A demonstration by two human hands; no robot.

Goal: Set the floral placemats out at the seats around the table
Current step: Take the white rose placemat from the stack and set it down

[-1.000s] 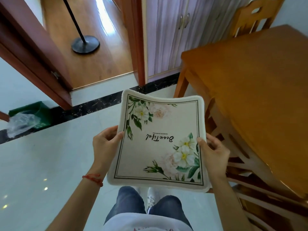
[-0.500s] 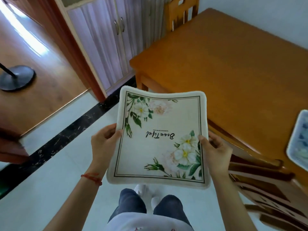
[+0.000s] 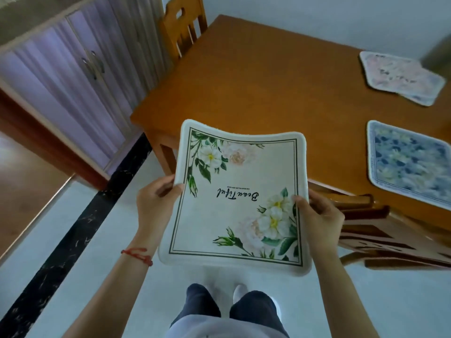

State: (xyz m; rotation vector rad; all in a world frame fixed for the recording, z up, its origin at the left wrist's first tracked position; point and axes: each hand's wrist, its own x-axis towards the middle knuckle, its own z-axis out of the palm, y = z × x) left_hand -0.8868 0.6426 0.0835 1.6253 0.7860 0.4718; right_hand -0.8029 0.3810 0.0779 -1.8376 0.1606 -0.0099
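I hold a cream floral placemat (image 3: 234,198) with white flowers and upside-down script in front of me, above the floor beside the table's near corner. My left hand (image 3: 156,203) pinches its left edge and my right hand (image 3: 317,215) pinches its right edge. The wooden table (image 3: 268,89) stretches away to the right. A blue floral placemat (image 3: 410,164) lies flat near the table's right front edge. Farther back at the right lie two overlapping pale pink and blue placemats (image 3: 400,76).
A wooden chair (image 3: 181,28) stands at the table's far left end. Another wooden chair (image 3: 380,230) is tucked under the near side, right of my right hand. A cabinet with purple striped doors (image 3: 73,89) lines the left wall. White tile floor lies below me.
My view has swung to the right, from the doorway toward the table, so that the placemats on the table have come into sight. Both hands keep the same hold on the cream placemat.
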